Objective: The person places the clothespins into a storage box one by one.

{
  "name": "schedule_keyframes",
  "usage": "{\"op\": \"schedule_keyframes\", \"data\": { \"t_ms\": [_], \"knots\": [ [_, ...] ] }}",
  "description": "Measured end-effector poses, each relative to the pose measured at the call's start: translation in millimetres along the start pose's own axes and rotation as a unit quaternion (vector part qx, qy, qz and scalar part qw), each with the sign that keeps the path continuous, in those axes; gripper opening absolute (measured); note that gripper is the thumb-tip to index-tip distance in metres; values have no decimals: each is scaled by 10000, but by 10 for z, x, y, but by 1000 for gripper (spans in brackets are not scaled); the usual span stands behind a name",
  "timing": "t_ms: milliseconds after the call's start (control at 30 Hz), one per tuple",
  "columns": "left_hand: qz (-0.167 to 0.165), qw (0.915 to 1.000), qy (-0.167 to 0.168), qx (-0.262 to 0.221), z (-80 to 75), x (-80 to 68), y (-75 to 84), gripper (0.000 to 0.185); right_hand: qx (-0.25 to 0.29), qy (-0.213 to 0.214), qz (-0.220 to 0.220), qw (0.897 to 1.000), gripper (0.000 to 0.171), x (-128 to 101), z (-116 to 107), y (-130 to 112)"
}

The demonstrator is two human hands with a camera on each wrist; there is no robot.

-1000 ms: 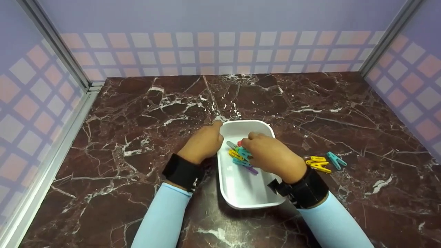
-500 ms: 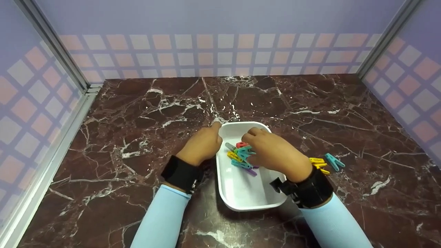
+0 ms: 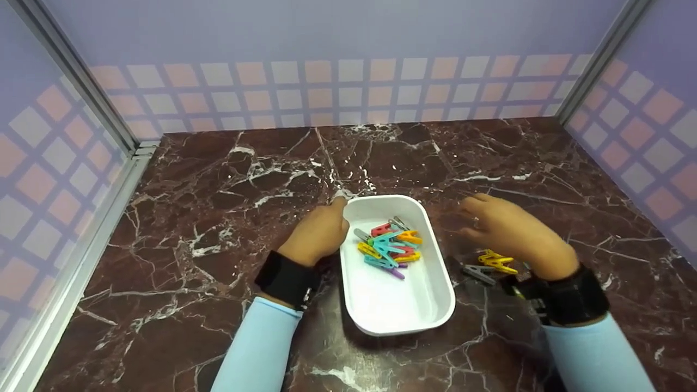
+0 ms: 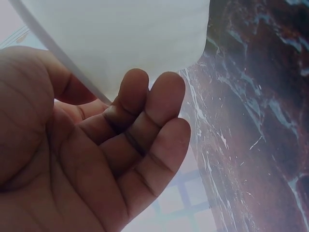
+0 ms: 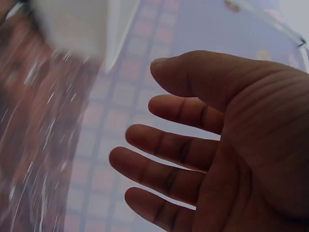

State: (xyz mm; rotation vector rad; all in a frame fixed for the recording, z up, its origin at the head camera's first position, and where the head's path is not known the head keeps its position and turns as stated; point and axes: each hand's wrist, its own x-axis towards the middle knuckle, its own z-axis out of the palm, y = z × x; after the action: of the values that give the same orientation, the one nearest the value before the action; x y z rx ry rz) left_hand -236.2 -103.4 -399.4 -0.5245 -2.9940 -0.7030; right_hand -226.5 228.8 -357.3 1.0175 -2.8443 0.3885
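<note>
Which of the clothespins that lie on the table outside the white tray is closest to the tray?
The grey clothespin. It lies on the marble between the white tray and the yellow clothespins, which lie farther right, under the right hand.

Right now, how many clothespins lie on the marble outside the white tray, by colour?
Yellow clothespins: 2
Grey clothespin: 1
Total: 3 in view outside the white tray, by the right hand; its wrist may hide more.
</note>
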Motion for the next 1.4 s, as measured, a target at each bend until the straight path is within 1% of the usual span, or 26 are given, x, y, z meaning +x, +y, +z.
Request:
{"op": "schedule_keyframes", "data": {
  "t_ms": [67,167,267,367,433,533,667,767,900,1000,1100,1167,1267,1333,1400],
  "knots": [
    [0,10000,-30,-24,3,2,4,29,-51,-161,172,9997,16,-117,28,137],
    [-56,9999,-67,-75,7,3,6,30,-12,-465,332,9984,13,-251,106,303],
    [-125,9999,-96,-70,3,-1,8,30,91,-852,498,9951,12,-329,181,402],
    [-116,9999,-101,-44,-7,3,7,31,236,-1133,697,9908,10,-358,230,449],
    [-108,9999,-79,-41,-10,9,5,31,254,-1157,691,9906,10,-361,252,467],
    [-101,9999,-65,-24,-9,18,5,30,333,-1139,590,9912,15,-356,282,496],
    [-120,9999,-105,-20,-5,21,6,30,392,-1088,564,9917,19,-340,312,546],
    [-123,9998,-120,-36,-3,21,9,30,399,-985,552,9928,22,-316,325,584],
    [-106,9999,-100,-43,3,6,6,30,384,-959,499,9934,25,-262,342,612],
    [36,10000,5,13,10,-3,-1,28,447,-966,530,9929,20,-209,342,610],
    [168,9998,133,64,16,-8,-2,26,513,-949,660,9920,10,-161,324,596],
    [189,9997,170,60,17,-4,1,25,531,-1039,818,9898,7,-140,308,587],
    [81,9999,118,19,18,6,2,26,525,-1248,981,9859,14,-127,316,585],
    [-4,10000,43,-30,16,14,-1,27,523,-1389,1024,9836,18,-125,343,593],
    [-62,10000,-11,-37,14,18,-4,29,497,-1437,956,9837,19,-117,376,603]
  ]
}}
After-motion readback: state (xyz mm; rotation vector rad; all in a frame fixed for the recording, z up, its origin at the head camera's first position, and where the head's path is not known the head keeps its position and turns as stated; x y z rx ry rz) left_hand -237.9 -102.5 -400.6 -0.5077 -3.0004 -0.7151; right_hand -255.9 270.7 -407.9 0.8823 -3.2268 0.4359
